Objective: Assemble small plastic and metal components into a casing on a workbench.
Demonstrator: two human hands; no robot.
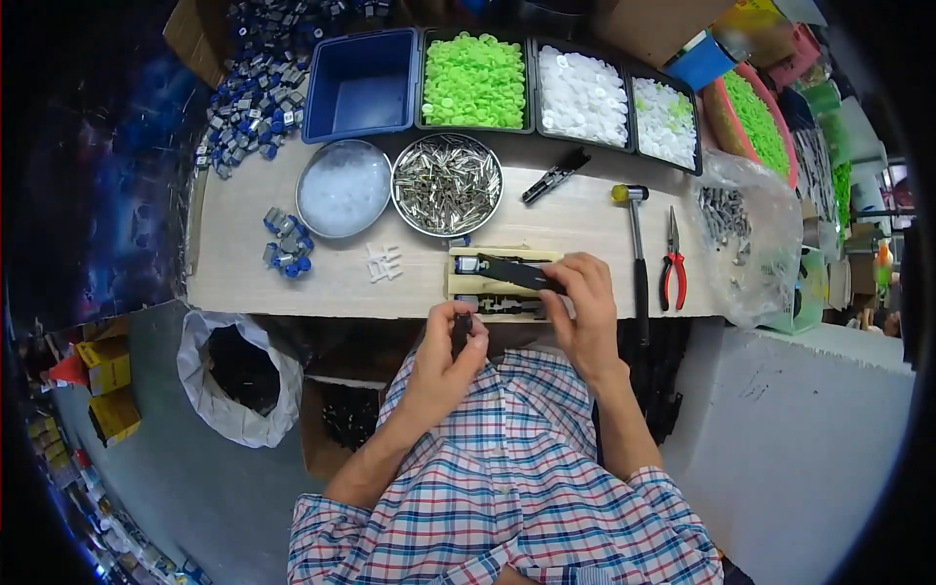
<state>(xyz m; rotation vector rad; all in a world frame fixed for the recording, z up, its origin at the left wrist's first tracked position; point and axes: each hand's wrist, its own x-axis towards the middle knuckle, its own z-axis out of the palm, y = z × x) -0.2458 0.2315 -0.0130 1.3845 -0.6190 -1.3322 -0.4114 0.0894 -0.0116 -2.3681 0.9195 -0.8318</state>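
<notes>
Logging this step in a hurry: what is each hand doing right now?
Left hand: closed on a small dark part.
Right hand: fingers pinching a flat black strip over the wooden jig.

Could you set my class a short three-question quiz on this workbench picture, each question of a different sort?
1. True or false: the round metal bowl holds green caps.
2. Which tool lies directly right of the hammer? A) red-handled pliers B) scissors C) a screwdriver
3. What does the left hand hold?

Key
1. False: it holds small metal pins; green caps fill a black tray.
2. A, the pliers.
3. A small dark part; the right hand grips a long black piece over the wooden jig.
</notes>
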